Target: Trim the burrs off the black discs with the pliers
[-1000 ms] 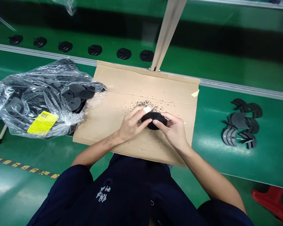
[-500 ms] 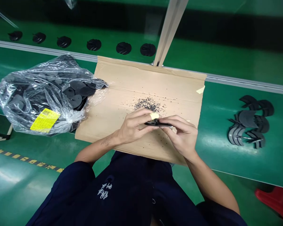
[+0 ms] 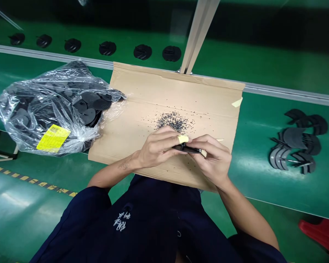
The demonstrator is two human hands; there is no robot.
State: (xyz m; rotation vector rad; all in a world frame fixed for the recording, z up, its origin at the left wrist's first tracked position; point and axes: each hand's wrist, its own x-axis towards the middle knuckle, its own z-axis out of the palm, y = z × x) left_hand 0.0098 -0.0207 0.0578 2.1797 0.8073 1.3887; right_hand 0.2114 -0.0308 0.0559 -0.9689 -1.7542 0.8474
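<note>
A flat black disc-like part [image 3: 190, 149] is held edge-on between my two hands, just above the cardboard sheet [image 3: 142, 98]. My left hand [image 3: 160, 146] pinches its left side, with yellow tape around one finger. On the right side, my right hand [image 3: 212, 155] is closed on the same part; a thin pale stick [image 3: 220, 140] shows behind its fingers, and I cannot tell whether it is held. Beyond my fingertips lies a scattered pile of tiny black pieces [image 3: 172, 120]. What my fingertips do on the part's upper face is mostly hidden.
At left, a clear plastic bag [image 3: 48, 109] with a yellow label holds many black discs [image 3: 88, 116]. Several black round parts [image 3: 142, 52] stand in a row behind the metal rail. Curved black parts [image 3: 293, 138] are stacked on the green table at right. A metal post [image 3: 199, 36] rises behind the cardboard.
The black part has shifted slightly right and towards me, and its right end tilts lower. Both hands keep hold of it. The view has moved a little.
</note>
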